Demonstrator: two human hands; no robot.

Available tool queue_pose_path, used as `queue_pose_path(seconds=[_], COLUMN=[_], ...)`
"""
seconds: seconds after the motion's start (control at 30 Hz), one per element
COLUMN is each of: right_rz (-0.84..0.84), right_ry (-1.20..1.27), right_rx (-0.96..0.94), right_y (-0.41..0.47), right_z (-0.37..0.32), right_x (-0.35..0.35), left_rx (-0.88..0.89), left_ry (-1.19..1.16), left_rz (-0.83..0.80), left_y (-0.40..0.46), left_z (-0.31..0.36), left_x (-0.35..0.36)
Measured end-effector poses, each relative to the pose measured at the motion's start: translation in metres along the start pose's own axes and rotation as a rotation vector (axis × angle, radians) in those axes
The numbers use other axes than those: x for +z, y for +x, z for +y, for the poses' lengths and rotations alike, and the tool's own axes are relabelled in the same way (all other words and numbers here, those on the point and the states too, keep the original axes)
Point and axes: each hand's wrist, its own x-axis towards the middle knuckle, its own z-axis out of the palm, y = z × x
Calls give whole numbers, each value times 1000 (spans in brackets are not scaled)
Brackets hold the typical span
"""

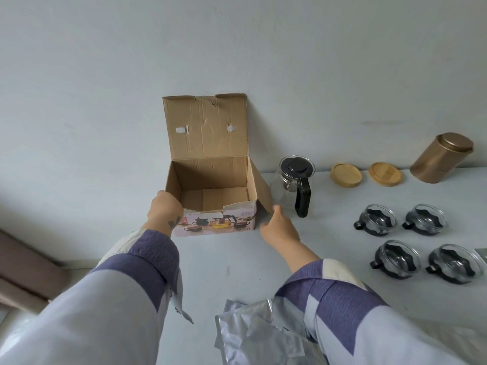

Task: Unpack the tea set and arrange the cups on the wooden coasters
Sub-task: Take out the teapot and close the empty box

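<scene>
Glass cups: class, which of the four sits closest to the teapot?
The back-left glass cup, nearest the teapot; the other three lie farther right or nearer the person.

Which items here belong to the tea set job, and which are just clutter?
Job items: cardboard box, empty, held by left hand and right hand; glass teapot; four glass cups; two wooden coasters, bare.

Clutter: gold tin; silver foil bags.

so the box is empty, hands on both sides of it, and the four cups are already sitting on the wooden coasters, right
Not quite. The head view shows the four cups on the bare table, apart from the two wooden coasters, which hold nothing. The box is empty, with the left hand and right hand at its sides.
</scene>
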Motion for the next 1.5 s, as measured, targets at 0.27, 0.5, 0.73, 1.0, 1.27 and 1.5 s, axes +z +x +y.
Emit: queue_pose_path(seconds=[0.27, 0.5, 0.73, 1.0, 1.27, 1.5], right_rz=[75, 567, 577, 345, 424, 165], right_ry=[1082, 1074, 333, 67, 154, 241], right_rx=[330, -20, -640, -502, -498, -271], right_y=[2, -17, -29, -21, -3, 46], right_z=[-29, -75, -75, -45, -35, -77], right_x=[11, -1, 10, 7, 11, -28], left_rx=[-39, -33, 51, 20, 430, 468], left_ry=[14, -21, -122, -373, -216, 52], left_rz=[36, 39, -21, 223, 185, 191], left_y=[-7, -11, -21, -33, -35, -18], left_z=[-37, -54, -38, -25, -10, -22], left_x=[-20, -25, -16, -11, -5, 17])
